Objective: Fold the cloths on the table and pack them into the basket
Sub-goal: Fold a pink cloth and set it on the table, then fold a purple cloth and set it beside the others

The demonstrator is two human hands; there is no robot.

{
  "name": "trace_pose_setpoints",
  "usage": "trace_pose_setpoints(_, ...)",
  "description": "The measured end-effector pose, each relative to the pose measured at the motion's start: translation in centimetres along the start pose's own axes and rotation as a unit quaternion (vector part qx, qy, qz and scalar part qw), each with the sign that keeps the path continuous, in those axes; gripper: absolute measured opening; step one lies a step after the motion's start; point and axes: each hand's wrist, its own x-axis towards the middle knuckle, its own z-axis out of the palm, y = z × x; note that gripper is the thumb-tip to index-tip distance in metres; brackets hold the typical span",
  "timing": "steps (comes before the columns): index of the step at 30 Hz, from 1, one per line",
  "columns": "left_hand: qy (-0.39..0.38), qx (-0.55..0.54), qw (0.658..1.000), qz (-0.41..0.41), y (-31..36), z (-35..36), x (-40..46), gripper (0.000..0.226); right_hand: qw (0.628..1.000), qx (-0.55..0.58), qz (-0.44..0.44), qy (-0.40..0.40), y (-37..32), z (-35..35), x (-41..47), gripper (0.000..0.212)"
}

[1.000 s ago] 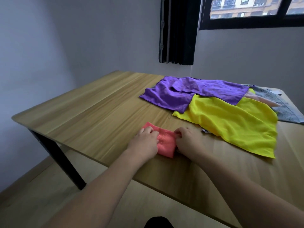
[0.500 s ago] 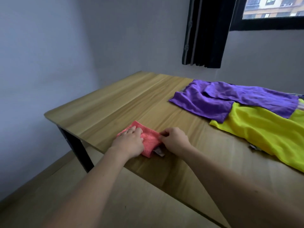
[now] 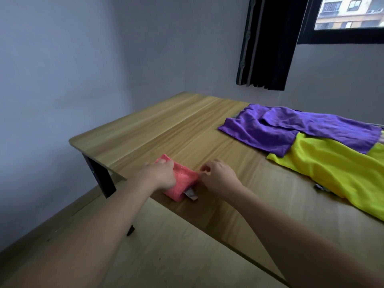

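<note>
Shown near the front edge of the wooden table [image 3: 166,129], a small pink cloth [image 3: 182,179] lies folded into a compact packet, with a grey care label [image 3: 191,194] protruding from its near end. The left hand [image 3: 160,175] rests on the packet's left side, fingers curled over the far edge and apparently gripping it; the right hand [image 3: 218,175] sits just beside the packet's right edge, fingers loosely curled and holding nothing, and whether it touches the cloth cannot be told. The step in hand is judged to be the completion of the folding of this first cloth, or the start of lifting it. Further right, a purple cloth [image 3: 291,129] lies spread and rumpled, overlapping the far edge of a yellow cloth [image 3: 332,173]; both are unfolded and well apart from the hands, so most of the task remains. A small dark object [image 3: 321,187] shows at the yellow cloth's near edge, too small to identify. No basket appears in the view, so its position and contents cannot be stated. The next move probably calls for a firm hold on the whole packet, so that the layers do not fall open in transit, and for locating the basket outside the present view. A dark curtain [image 3: 268,42] hangs beside the window [image 3: 351,13] behind the table.
</note>
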Motion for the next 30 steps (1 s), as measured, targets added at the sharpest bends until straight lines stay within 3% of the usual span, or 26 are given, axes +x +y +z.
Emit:
trace_pose_setpoints(4, 0.107, -0.040, 0.993, 0.039, 4.0, -3.3, 1.3, 0.044, 0.997, -0.024, 0.031, 0.067, 4.3, -4.4, 0.0, 0.034)
trace_pose_setpoints(11, 0.120, -0.012, 0.980, 0.158, 12.7, -3.9, 7.0, 0.038, 0.979, -0.114, 0.096, 0.142, 12.2, -10.7, 0.4, 0.034)
trace_pose_setpoints(19, 0.098, -0.041, 0.974, 0.199, 19.0, -1.0, 15.7, 0.044, 0.951, -0.251, 0.126, 0.127, 16.7, -9.8, 5.0, 0.032)
trace_pose_setpoints(23, 0.130, -0.026, 0.972, 0.193, 21.0, 0.6, 19.5, 0.045, 0.934, -0.299, 0.156, 0.115, 17.7, -9.5, 7.2, 0.032)
trace_pose_setpoints(30, 0.228, -0.053, 0.954, 0.189, 22.0, 0.3, 20.0, 0.032, 0.952, -0.241, 0.125, 0.139, 18.7, -11.2, 7.7, 0.024)
